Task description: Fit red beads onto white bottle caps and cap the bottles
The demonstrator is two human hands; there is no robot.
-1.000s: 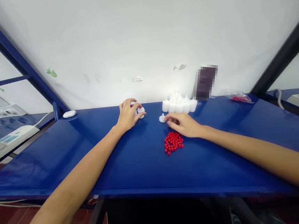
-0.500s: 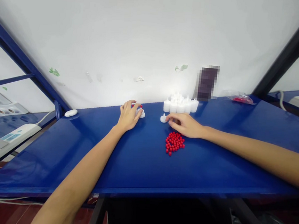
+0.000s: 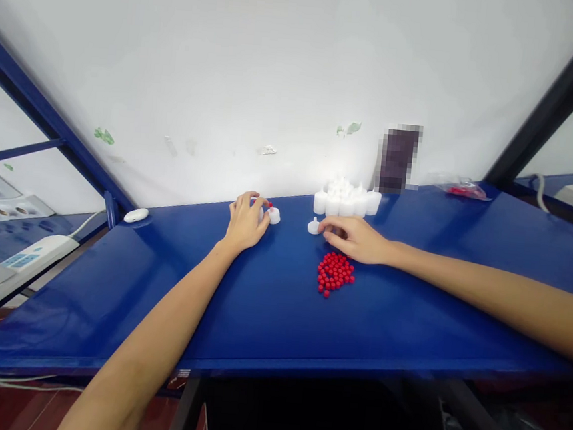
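Observation:
My left hand (image 3: 246, 221) rests at the back of the table with its fingers curled around small white pieces, partly hidden behind them. A white nozzle cap (image 3: 274, 216) with a red tip stands upright against its fingertips. My right hand (image 3: 357, 239) lies sideways on the table, thumb and fingers bent, its fingertips at the edge of another white nozzle cap (image 3: 314, 226), which has no red on its spout. Just in front of this hand lies a loose pile of small red caps (image 3: 335, 273).
Behind my right hand several white bottles (image 3: 346, 200) stand close together by the wall. A blurred dark object (image 3: 397, 159) leans there. A plastic bag with red pieces (image 3: 464, 190) lies far right, a white oval case (image 3: 136, 215) far left. The blue table (image 3: 258, 313) ends in front.
The white nozzle cap at my left fingertips was tilted and now stands upright, its red tip showing. Other red bits by that hand are now hidden. My right hand keeps its place.

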